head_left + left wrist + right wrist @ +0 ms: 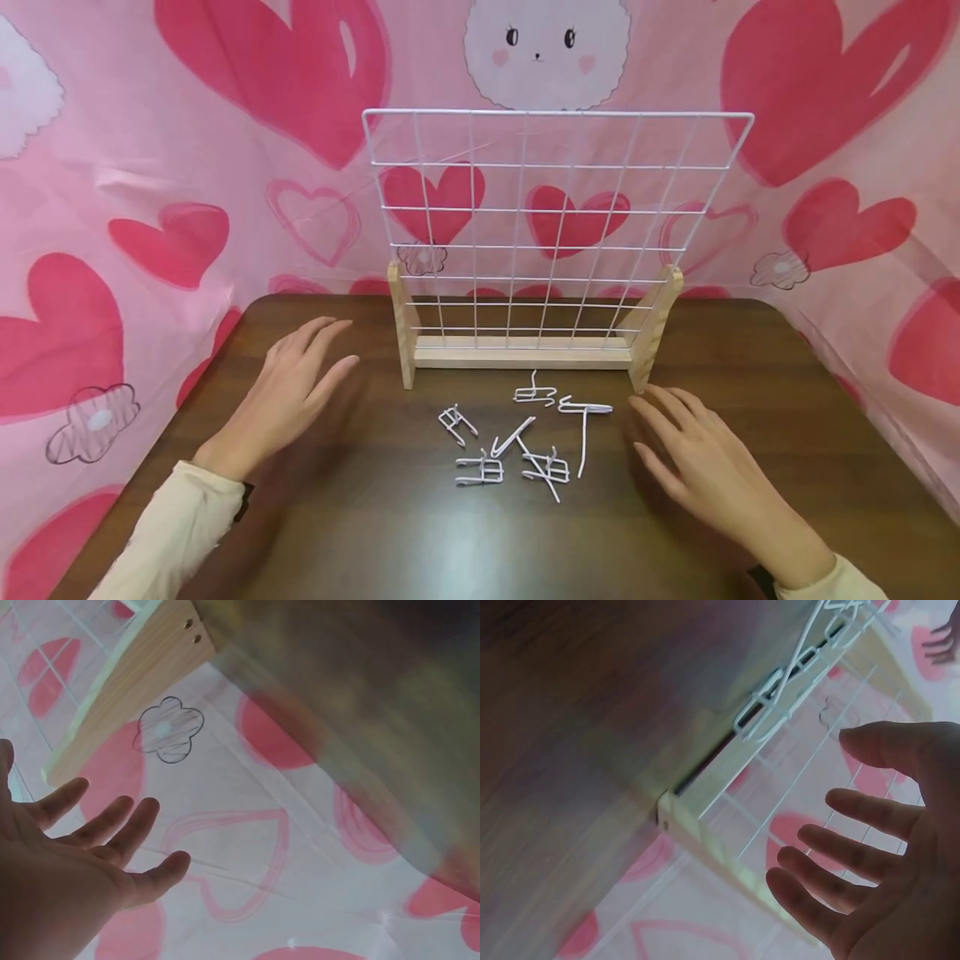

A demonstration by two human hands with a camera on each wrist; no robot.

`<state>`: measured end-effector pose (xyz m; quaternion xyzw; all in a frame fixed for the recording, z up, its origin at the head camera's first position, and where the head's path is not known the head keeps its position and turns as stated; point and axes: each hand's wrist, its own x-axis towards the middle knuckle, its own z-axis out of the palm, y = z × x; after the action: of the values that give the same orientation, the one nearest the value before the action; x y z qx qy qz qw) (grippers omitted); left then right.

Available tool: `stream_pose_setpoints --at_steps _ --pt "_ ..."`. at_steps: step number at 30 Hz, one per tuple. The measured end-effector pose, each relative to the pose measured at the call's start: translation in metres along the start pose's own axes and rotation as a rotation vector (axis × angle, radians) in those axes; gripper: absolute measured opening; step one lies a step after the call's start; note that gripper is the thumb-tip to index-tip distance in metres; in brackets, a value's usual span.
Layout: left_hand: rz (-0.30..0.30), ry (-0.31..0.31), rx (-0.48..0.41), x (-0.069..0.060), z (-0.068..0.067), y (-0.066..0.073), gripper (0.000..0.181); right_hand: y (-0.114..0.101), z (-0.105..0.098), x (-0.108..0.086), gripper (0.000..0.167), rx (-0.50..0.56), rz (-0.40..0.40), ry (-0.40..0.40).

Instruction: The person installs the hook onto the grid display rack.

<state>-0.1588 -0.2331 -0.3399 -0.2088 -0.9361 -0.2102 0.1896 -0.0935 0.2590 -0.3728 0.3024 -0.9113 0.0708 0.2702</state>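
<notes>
A white wire grid panel (547, 207) stands upright in a pale wooden stand (525, 358) at the back of the table. In front of it lie several white wire hooks, among them a small hook (457, 423) at the left and a long-pronged hook (584, 433) at the right. My left hand (288, 387), fingers extended and holding nothing, is left of the stand. On the other side, my right hand (701, 462) is beside the stand's right foot, its fingers spread and apart from the hooks. In the right wrist view the wire hooks (769, 705) show near the stand.
The dark wooden table (360, 533) has rounded back corners. Behind and around it hangs a pink cloth (247, 150) printed with hearts. The stand's two wooden side supports (405, 333) rise from the tabletop.
</notes>
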Motion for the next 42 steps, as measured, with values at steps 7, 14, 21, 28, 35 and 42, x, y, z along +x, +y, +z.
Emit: stream_pose_setpoints --at_steps 7,14,21,28,35,42 --pt "0.009 0.035 -0.110 0.022 -0.004 -0.001 0.050 -0.008 0.010 0.008 0.058 0.079 -0.085 0.025" --pt "0.000 0.022 -0.147 0.045 0.002 -0.003 0.050 -0.015 0.018 0.014 0.056 0.117 -0.139 0.023" --pt "-0.021 0.050 -0.444 0.076 0.007 -0.001 0.042 -0.021 0.022 0.019 0.037 0.138 -0.197 -0.047" --pt "-0.091 0.066 -0.891 0.104 0.014 0.004 0.049 -0.028 0.028 0.020 0.036 0.167 -0.214 -0.110" --pt "-0.059 0.098 -1.058 0.124 0.027 0.015 0.048 -0.031 0.032 0.019 0.036 0.171 -0.230 -0.135" --pt "-0.059 0.083 -1.118 0.134 0.034 0.016 0.052 -0.034 0.036 0.023 0.038 0.134 -0.268 -0.177"
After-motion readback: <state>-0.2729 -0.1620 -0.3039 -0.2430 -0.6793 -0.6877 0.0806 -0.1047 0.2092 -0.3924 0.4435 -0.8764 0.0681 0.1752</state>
